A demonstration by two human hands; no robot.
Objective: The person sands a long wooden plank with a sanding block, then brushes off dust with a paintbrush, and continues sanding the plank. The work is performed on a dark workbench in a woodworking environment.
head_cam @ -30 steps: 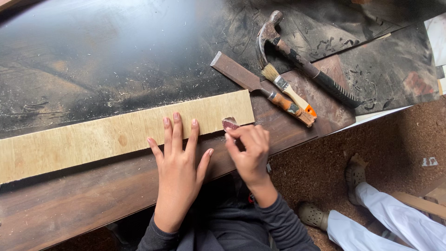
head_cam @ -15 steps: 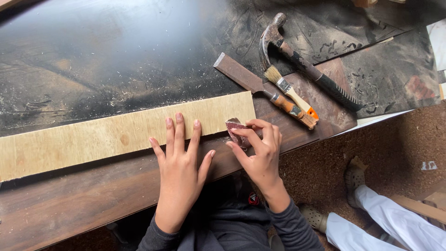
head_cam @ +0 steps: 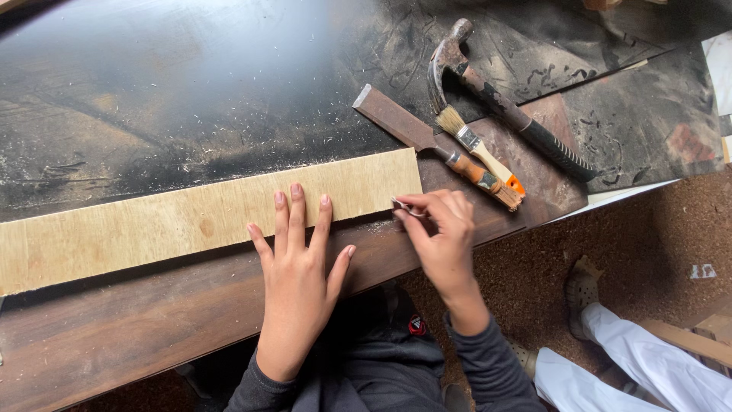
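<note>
Left hand (head_cam: pixel 296 263) flat, fingers spread, palm down; right hand (head_cam: pixel 440 229) curled, fingertips pinched.

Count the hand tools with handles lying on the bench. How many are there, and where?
3, all right of the board's end: a hammer farthest back, a brush beside it, and a chisel crossing under the brush. None seems hidden.

Chisel (head_cam: pixel 404 126), brush (head_cam: pixel 480 149) and hammer (head_cam: pixel 503 107) crowd the bench's right; left lies open.

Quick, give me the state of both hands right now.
Left hand: open, flat, fingers spread on the plywood strip.
Right hand: closed, pinching a small thin piece at the strip's end; what it is cannot be told.
</note>
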